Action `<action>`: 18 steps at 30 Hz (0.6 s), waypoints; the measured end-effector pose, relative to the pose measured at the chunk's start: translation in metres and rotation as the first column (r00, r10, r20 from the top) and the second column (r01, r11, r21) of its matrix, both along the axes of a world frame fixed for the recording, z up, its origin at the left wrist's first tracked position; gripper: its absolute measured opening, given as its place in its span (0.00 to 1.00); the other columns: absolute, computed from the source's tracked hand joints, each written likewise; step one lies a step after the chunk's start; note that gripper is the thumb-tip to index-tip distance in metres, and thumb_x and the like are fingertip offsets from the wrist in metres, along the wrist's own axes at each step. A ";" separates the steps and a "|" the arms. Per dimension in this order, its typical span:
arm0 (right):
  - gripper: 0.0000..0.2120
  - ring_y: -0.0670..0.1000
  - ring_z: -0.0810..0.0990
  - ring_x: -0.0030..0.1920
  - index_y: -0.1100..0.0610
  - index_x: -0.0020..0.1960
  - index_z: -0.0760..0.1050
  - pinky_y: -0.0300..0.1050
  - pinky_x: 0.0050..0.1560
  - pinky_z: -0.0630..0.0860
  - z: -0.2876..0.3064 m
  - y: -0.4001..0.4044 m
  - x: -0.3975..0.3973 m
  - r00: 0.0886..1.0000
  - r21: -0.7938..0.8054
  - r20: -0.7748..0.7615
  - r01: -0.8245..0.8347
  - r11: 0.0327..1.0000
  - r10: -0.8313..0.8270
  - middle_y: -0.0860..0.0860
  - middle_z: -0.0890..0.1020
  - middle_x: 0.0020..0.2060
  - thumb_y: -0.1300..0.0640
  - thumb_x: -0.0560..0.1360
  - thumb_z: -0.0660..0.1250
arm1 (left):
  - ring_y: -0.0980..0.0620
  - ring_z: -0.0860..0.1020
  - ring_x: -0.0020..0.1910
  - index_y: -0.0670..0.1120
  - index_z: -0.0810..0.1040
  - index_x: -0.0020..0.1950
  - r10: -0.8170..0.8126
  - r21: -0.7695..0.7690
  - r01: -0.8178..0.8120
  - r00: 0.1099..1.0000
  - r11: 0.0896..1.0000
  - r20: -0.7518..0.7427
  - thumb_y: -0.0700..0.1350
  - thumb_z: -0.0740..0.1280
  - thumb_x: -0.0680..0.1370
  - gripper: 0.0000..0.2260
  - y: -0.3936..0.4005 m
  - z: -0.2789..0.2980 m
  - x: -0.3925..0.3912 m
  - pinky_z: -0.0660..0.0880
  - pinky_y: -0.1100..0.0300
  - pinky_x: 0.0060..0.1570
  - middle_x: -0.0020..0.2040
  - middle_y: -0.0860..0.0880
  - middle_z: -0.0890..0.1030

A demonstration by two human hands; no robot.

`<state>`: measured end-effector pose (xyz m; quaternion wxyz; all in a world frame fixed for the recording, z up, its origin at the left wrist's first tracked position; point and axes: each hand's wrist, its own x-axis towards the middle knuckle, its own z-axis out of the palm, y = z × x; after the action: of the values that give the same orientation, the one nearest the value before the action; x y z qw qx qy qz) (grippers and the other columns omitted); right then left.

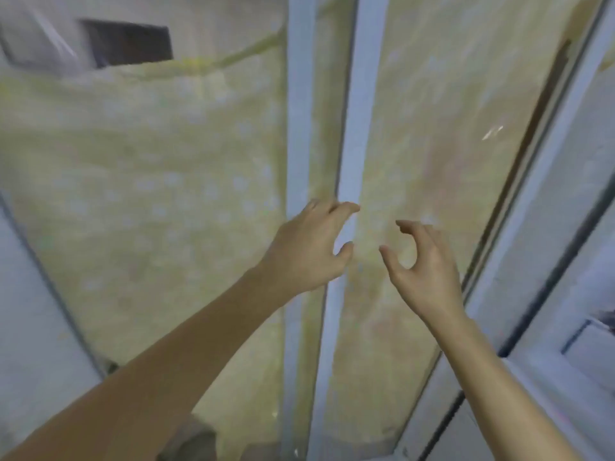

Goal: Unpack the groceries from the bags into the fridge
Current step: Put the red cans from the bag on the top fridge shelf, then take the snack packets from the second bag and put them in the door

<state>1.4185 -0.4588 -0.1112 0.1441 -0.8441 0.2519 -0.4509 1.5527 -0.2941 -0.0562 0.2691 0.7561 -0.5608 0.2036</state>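
Note:
The fridge fills the head view, its two doors draped in a pale yellow flowered cover (159,181). Grey vertical door edges (349,144) run down the middle where the doors meet. My left hand (309,251) is raised at the centre seam with its fingers curled and apart, fingertips close to the grey edge. To its right, my right hand (422,264) hovers in front of the right door (432,128), fingers bent and apart, holding nothing. No grocery bags or groceries are in view. The picture is blurred.
A white wall or cabinet side (565,227) stands to the right of the fridge. A dark opening (129,41) shows above the cover at the top left. A light wall (30,311) lies on the left.

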 end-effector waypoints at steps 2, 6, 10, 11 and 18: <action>0.21 0.55 0.76 0.63 0.54 0.68 0.76 0.46 0.58 0.71 -0.015 0.054 0.037 0.989 0.009 -0.022 -0.144 0.990 0.144 0.49 0.81 0.60 0.51 0.76 0.74 | 0.52 0.71 0.65 0.53 0.70 0.75 0.159 0.014 -0.159 0.987 0.987 -0.036 0.50 0.67 0.79 0.24 0.071 -0.019 0.025 0.78 0.49 0.52 0.64 0.53 0.73; 0.22 0.56 0.76 0.63 0.54 0.69 0.76 0.43 0.57 0.69 -0.047 0.165 0.102 0.909 0.039 -0.063 -0.410 0.911 0.412 0.49 0.81 0.60 0.51 0.77 0.74 | 0.51 0.71 0.64 0.53 0.68 0.77 0.443 0.081 -0.436 0.889 0.896 -0.116 0.51 0.66 0.81 0.24 0.206 -0.061 0.052 0.79 0.49 0.52 0.65 0.52 0.72; 0.24 0.54 0.74 0.63 0.52 0.72 0.73 0.50 0.55 0.76 -0.085 0.268 0.151 0.757 0.085 -0.145 -0.632 0.770 0.637 0.48 0.79 0.61 0.49 0.79 0.71 | 0.52 0.70 0.66 0.54 0.64 0.80 0.647 0.143 -0.633 0.720 0.761 -0.250 0.51 0.65 0.82 0.26 0.320 -0.103 0.059 0.77 0.49 0.57 0.67 0.51 0.72; 0.24 0.54 0.74 0.64 0.52 0.72 0.72 0.51 0.55 0.77 -0.093 0.292 0.162 0.712 0.104 -0.162 -0.676 0.729 0.683 0.48 0.78 0.61 0.48 0.79 0.71 | 0.51 0.70 0.67 0.54 0.64 0.80 0.693 0.160 -0.679 0.666 0.716 -0.275 0.50 0.65 0.82 0.26 0.345 -0.112 0.060 0.77 0.49 0.58 0.67 0.51 0.72; 0.27 0.53 0.72 0.66 0.51 0.75 0.71 0.50 0.61 0.76 -0.155 0.414 0.239 0.347 0.235 -0.310 -0.874 0.425 0.885 0.48 0.77 0.65 0.46 0.78 0.70 | 0.46 0.70 0.70 0.53 0.67 0.78 0.924 0.329 -0.892 0.199 0.308 -0.326 0.49 0.67 0.79 0.27 0.469 -0.172 0.052 0.77 0.48 0.59 0.69 0.49 0.72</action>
<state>1.6574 -0.0448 -0.2661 0.3219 -0.9149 -0.2106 -0.1221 1.6051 0.1747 -0.2285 0.1955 0.9713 0.0668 0.1181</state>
